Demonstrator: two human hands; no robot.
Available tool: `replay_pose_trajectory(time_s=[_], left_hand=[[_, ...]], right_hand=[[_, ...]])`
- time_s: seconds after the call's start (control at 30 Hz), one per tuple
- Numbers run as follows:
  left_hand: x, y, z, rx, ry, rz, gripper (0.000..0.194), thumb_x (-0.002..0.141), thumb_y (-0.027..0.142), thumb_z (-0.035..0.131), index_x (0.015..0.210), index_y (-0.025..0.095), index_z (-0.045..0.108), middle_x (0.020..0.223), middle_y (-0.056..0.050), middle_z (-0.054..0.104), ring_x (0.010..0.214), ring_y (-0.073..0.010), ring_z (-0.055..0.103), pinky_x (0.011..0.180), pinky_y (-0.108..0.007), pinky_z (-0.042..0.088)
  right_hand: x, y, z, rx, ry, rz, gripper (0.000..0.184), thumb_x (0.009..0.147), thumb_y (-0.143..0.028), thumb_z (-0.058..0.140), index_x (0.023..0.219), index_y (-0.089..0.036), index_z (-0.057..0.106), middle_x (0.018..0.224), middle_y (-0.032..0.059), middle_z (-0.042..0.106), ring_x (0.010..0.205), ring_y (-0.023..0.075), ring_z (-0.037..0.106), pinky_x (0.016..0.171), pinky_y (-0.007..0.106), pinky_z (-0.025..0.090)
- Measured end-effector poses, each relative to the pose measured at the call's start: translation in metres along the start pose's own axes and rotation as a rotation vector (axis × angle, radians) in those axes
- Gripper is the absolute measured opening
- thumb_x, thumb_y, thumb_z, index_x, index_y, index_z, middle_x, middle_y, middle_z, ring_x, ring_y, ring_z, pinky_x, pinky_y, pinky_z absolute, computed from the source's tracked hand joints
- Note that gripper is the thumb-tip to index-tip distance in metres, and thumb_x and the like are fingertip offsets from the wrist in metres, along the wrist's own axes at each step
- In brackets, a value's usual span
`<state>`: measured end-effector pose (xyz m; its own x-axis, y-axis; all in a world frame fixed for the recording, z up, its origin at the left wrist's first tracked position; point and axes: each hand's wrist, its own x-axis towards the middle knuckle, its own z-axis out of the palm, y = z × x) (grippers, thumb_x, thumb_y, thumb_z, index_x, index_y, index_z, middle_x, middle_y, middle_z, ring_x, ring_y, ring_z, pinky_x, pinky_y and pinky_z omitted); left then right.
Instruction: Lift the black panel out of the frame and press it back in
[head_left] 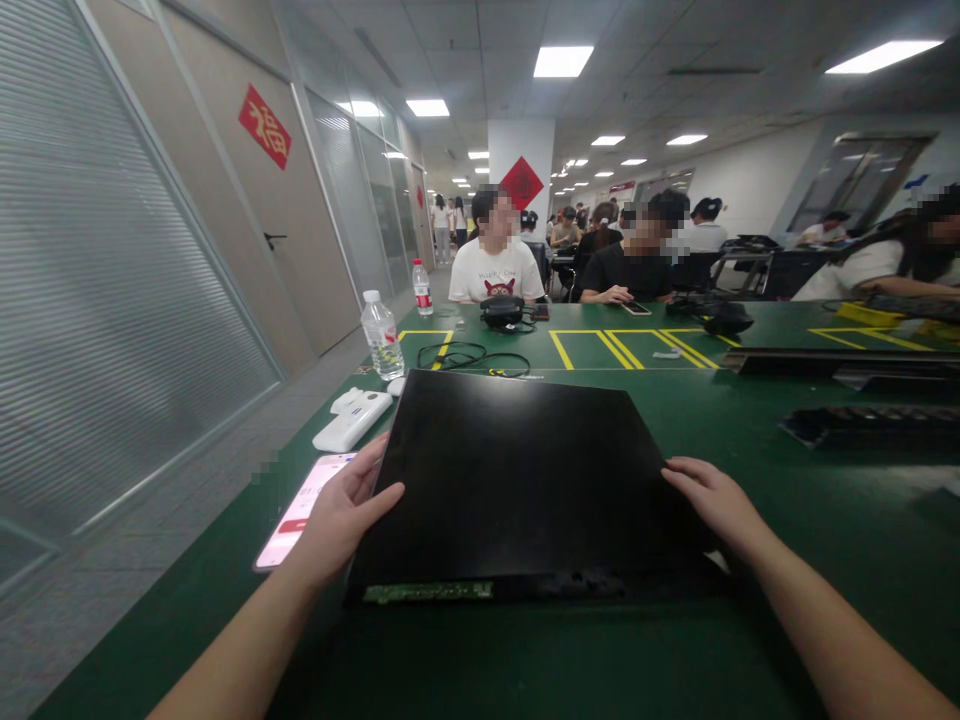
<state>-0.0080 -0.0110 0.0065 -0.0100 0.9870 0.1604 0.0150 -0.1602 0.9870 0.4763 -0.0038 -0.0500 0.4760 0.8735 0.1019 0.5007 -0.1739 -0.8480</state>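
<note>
A large flat black panel [517, 480], like a bare display screen, lies on the green table [787, 520] in front of me. A narrow green circuit strip runs along its near edge. My left hand [341, 515] grips the panel's left edge, thumb on top and fingers curled under. My right hand [712, 500] holds the right edge, fingers laid over the top surface.
A lit phone [300, 510] lies left of my left hand, near the table edge. Beyond it are a white device [351, 420], a water bottle [381, 335] and a coiled black cable [469, 357]. More black panels lie at right [840, 362]. Several people sit across the table.
</note>
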Motion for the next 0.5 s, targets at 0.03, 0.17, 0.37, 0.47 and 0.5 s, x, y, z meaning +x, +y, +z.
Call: replay_pose_trajectory(time_s=[0.03,0.17,0.37,0.47,0.5], left_hand=[[0.0,0.001,0.001,-0.009,0.012,-0.008,0.086,0.064,0.049,0.094,0.141,0.021,0.068,0.158,-0.013,0.056,0.148,-0.0419,0.046,0.119,-0.048,0.045],[0.001,0.006,0.001,-0.095,0.052,-0.062,0.093,0.059,0.047,0.096,0.144,0.021,0.066,0.149,-0.014,0.064,0.141,-0.0423,0.055,0.114,-0.048,0.051],[-0.001,0.008,0.004,-0.175,0.099,-0.103,0.087,0.062,0.045,0.094,0.141,0.019,0.069,0.137,-0.013,0.074,0.13,-0.0422,0.064,0.107,-0.046,0.056],[0.002,0.006,0.004,-0.184,0.102,-0.104,0.083,0.06,0.046,0.094,0.135,0.017,0.073,0.131,-0.014,0.077,0.127,-0.0422,0.067,0.106,-0.045,0.057],[0.003,0.006,0.003,-0.181,0.113,-0.119,0.081,0.059,0.047,0.094,0.131,0.016,0.075,0.126,-0.014,0.079,0.124,-0.0421,0.069,0.105,-0.045,0.057]], right_hand=[[-0.001,-0.001,0.001,0.046,0.005,0.022,0.033,0.06,-0.05,0.074,0.08,-0.024,0.08,0.118,0.014,0.075,0.121,0.0366,0.064,0.112,0.05,0.042],[-0.007,-0.011,-0.002,0.334,0.029,0.104,0.035,0.053,-0.045,0.08,0.081,-0.023,0.079,0.111,0.0106,0.078,0.118,0.0374,0.066,0.104,0.049,0.049],[-0.026,-0.038,-0.021,0.834,-0.22,0.328,0.03,0.068,-0.045,0.076,0.094,-0.03,0.077,0.088,0.0034,0.08,0.095,0.0316,0.077,0.084,0.044,0.062],[-0.033,-0.038,-0.025,0.849,-0.327,0.482,0.02,0.074,-0.037,0.074,0.091,-0.028,0.077,0.08,0.0059,0.079,0.087,0.0309,0.078,0.079,0.042,0.065],[-0.034,-0.037,-0.024,0.846,-0.316,0.508,0.017,0.074,-0.031,0.074,0.09,-0.027,0.077,0.077,0.0058,0.079,0.083,0.0297,0.079,0.077,0.04,0.065]])
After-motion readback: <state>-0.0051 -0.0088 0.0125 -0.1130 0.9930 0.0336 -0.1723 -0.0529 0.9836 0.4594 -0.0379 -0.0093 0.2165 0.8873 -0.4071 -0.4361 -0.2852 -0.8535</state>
